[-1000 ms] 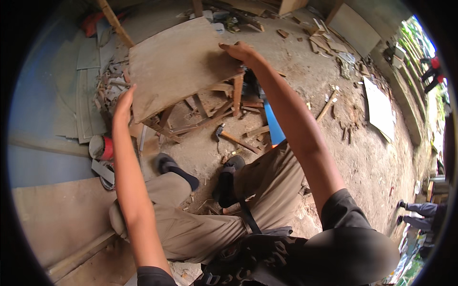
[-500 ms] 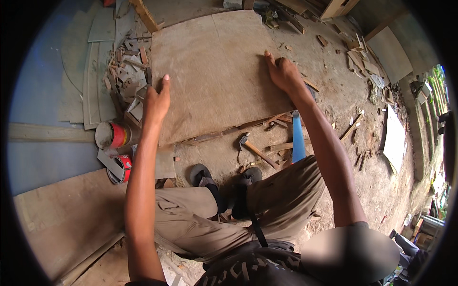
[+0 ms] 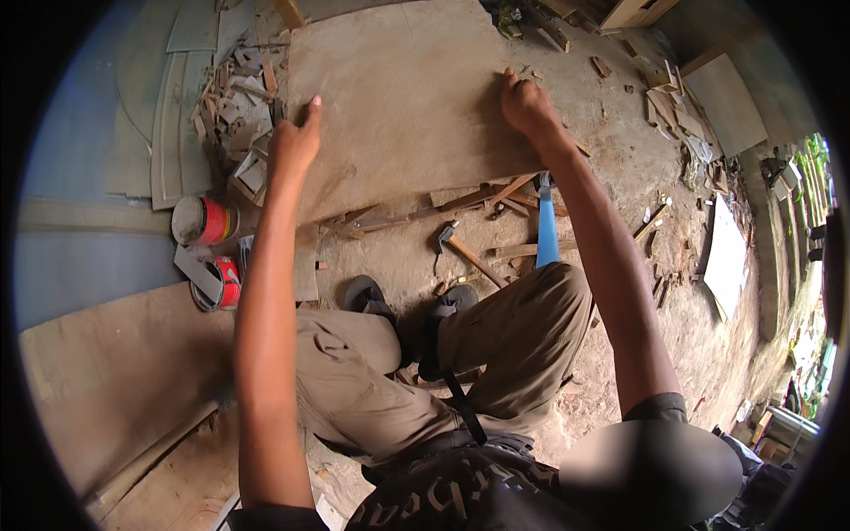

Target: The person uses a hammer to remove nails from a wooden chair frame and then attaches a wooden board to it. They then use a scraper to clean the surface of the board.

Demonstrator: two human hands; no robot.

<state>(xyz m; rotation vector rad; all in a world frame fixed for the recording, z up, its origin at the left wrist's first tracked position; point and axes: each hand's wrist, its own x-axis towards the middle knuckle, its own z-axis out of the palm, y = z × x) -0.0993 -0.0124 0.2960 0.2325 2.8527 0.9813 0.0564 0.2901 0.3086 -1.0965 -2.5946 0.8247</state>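
A large pale plywood sheet (image 3: 403,97) spans the space before me, held by both hands at its two sides. My left hand (image 3: 294,137) grips the left edge, thumb lying on top and the other fingers out of sight beneath. On the opposite edge, my right hand (image 3: 529,104) is closed around the board, its thumb pointing away from me. Below the near edge lie a claw hammer (image 3: 474,255) with a wooden handle and a handsaw with a blue blade (image 3: 548,232), both on the ground.
Wood offcuts (image 3: 237,102) are heaped left of the sheet. Two red cans (image 3: 215,221) stand near my left forearm, beside a brown board (image 3: 124,372). Wood strips (image 3: 425,212) lie under the near edge. Scraps and a white panel (image 3: 726,257) are on the right.
The plywood sheet and both hands have shifted farther from me, exposing more of the strips under its near edge. The whole view has also moved slightly. Both hands keep their hold.
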